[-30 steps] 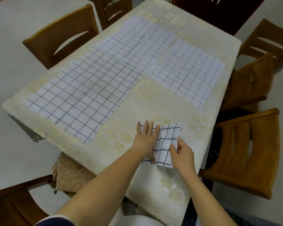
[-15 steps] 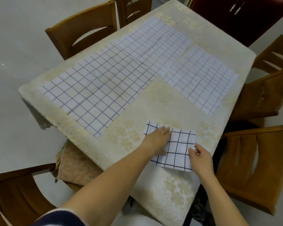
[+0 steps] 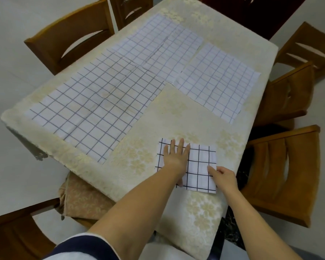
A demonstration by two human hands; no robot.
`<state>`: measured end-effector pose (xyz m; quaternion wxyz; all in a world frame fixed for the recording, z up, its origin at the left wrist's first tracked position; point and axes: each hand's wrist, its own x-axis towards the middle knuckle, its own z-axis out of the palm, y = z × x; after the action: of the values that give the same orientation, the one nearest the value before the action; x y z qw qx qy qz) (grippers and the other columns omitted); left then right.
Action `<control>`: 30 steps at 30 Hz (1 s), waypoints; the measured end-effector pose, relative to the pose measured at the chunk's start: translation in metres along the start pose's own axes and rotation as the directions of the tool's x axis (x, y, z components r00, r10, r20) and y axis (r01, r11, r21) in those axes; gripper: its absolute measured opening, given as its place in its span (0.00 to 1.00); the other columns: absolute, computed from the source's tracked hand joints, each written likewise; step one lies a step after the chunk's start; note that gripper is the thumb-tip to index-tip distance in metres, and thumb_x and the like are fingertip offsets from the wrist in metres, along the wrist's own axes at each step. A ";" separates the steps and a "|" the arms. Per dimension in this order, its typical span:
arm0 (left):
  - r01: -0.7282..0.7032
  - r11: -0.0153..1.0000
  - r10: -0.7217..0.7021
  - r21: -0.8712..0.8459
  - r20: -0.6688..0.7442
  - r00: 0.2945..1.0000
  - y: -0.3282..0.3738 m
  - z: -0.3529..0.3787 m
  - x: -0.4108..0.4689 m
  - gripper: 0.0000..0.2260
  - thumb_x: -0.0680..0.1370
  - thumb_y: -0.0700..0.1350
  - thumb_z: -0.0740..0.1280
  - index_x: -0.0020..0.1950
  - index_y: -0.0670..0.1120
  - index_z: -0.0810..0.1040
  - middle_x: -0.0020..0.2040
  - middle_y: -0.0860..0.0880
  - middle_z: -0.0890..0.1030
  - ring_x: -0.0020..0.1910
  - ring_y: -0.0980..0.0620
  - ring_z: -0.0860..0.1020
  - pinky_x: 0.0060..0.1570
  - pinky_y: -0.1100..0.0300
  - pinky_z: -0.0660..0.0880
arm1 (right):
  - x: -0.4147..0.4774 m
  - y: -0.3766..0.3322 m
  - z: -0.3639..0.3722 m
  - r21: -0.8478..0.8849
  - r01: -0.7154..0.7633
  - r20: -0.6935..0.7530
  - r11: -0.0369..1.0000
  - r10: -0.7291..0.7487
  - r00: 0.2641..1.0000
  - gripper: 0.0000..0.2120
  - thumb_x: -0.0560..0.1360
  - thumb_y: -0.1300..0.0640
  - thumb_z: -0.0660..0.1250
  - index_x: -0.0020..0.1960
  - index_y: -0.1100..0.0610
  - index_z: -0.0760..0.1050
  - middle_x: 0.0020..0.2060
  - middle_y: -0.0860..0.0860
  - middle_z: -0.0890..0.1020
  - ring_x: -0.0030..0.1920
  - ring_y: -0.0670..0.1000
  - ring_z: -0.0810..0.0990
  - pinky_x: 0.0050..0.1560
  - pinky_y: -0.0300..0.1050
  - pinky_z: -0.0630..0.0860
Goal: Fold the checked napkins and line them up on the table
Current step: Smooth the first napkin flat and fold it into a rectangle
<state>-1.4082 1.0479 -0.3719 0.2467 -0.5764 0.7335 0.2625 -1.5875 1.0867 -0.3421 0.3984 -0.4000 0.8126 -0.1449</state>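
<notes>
A small folded checked napkin (image 3: 201, 166) with dark lines lies near the table's front right edge. My left hand (image 3: 174, 156) rests flat on its left half, fingers spread. My right hand (image 3: 223, 174) touches its right edge with the fingertips, pinching or pressing the cloth there. Three unfolded checked napkins lie flat farther back: a large one at the left (image 3: 94, 106), one at the far middle (image 3: 158, 45), and one at the right (image 3: 219, 81).
The table (image 3: 173, 109) wears a cream floral cloth. Wooden chairs stand around it: two at the right (image 3: 285, 177), two at the far left (image 3: 68, 34), one at the near left (image 3: 11, 235). A tan cloth (image 3: 81, 199) lies on a seat under the front edge.
My left hand has opened flat with fingers spread on the folded napkin. The napkin now lies flatter and squarer. The view has shifted slightly.
</notes>
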 end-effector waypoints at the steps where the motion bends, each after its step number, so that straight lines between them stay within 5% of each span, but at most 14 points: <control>1: -0.007 1.000 0.007 -0.017 -0.007 1.000 -0.003 0.001 0.001 0.72 0.63 0.60 0.84 0.80 0.48 0.25 0.79 0.44 0.24 0.79 0.34 0.30 0.79 0.36 0.39 | 0.001 0.003 0.003 -0.026 0.000 -0.001 1.000 0.000 1.000 0.17 0.79 0.50 0.70 0.44 0.65 0.77 0.31 0.58 0.73 0.33 0.55 0.73 0.38 0.45 0.66; 3: -0.014 0.999 0.013 -0.033 -0.022 1.000 -0.006 0.002 0.001 0.72 0.63 0.61 0.83 0.80 0.49 0.26 0.79 0.45 0.24 0.79 0.36 0.29 0.78 0.38 0.37 | 0.001 0.011 0.008 -0.068 0.021 -0.016 0.997 -0.023 1.000 0.18 0.80 0.52 0.70 0.38 0.62 0.70 0.28 0.53 0.66 0.30 0.51 0.64 0.35 0.45 0.63; 6: -0.010 0.999 0.009 -0.034 -0.029 1.000 -0.006 0.003 0.000 0.72 0.63 0.61 0.83 0.80 0.50 0.25 0.79 0.46 0.24 0.79 0.37 0.29 0.77 0.39 0.36 | -0.004 0.015 0.010 -0.099 0.091 -0.071 0.991 -0.098 0.993 0.18 0.81 0.54 0.68 0.36 0.57 0.66 0.29 0.50 0.66 0.30 0.49 0.64 0.33 0.44 0.63; 10: -0.019 0.998 0.017 -0.054 -0.037 0.999 -0.007 0.005 0.001 0.72 0.64 0.60 0.83 0.79 0.50 0.25 0.78 0.46 0.23 0.79 0.37 0.28 0.77 0.39 0.35 | -0.018 0.004 0.009 -0.090 0.197 -0.118 0.976 -0.207 0.971 0.05 0.81 0.56 0.66 0.53 0.58 0.76 0.33 0.50 0.72 0.34 0.50 0.72 0.35 0.42 0.69; 16: -0.060 0.994 0.053 -0.091 -0.075 0.996 -0.013 0.009 0.002 0.72 0.63 0.60 0.84 0.80 0.50 0.25 0.79 0.47 0.24 0.78 0.38 0.27 0.76 0.40 0.33 | -0.040 -0.020 0.013 -0.081 0.345 -0.088 0.935 -0.351 0.932 0.18 0.82 0.58 0.62 0.72 0.56 0.73 0.31 0.47 0.72 0.31 0.46 0.70 0.32 0.33 0.70; 24: -0.148 0.978 0.131 -0.145 -0.117 0.984 -0.021 0.003 -0.004 0.69 0.64 0.60 0.83 0.82 0.47 0.30 0.82 0.45 0.30 0.81 0.38 0.32 0.79 0.41 0.38 | -0.056 -0.037 0.024 -0.111 0.439 -0.030 0.891 -0.445 0.895 0.22 0.83 0.57 0.59 0.77 0.56 0.67 0.31 0.48 0.71 0.30 0.45 0.70 0.34 0.33 0.70; 28: -0.250 0.939 0.160 -0.235 -0.344 0.925 -0.051 -0.002 -0.021 0.57 0.71 0.61 0.78 0.84 0.45 0.41 0.84 0.47 0.37 0.82 0.41 0.36 0.81 0.45 0.39 | -0.062 -0.046 0.038 -0.173 0.511 0.020 0.842 -0.516 0.856 0.22 0.83 0.56 0.59 0.77 0.54 0.66 0.29 0.45 0.72 0.31 0.45 0.72 0.35 0.37 0.71; 30: -0.298 0.819 0.041 -0.490 -0.469 0.882 -0.069 0.002 -0.039 0.41 0.79 0.56 0.72 0.84 0.46 0.53 0.85 0.48 0.50 0.83 0.45 0.50 0.80 0.53 0.50 | -0.065 -0.052 0.047 -0.228 0.546 0.027 0.806 -0.555 0.831 0.23 0.83 0.55 0.58 0.78 0.53 0.65 0.30 0.45 0.74 0.33 0.46 0.74 0.37 0.42 0.73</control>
<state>-1.3328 1.0633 -0.3548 -0.1256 -0.5969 0.7127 0.3465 -1.5002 1.1074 -0.3095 0.2741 -0.6578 0.6809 -0.1688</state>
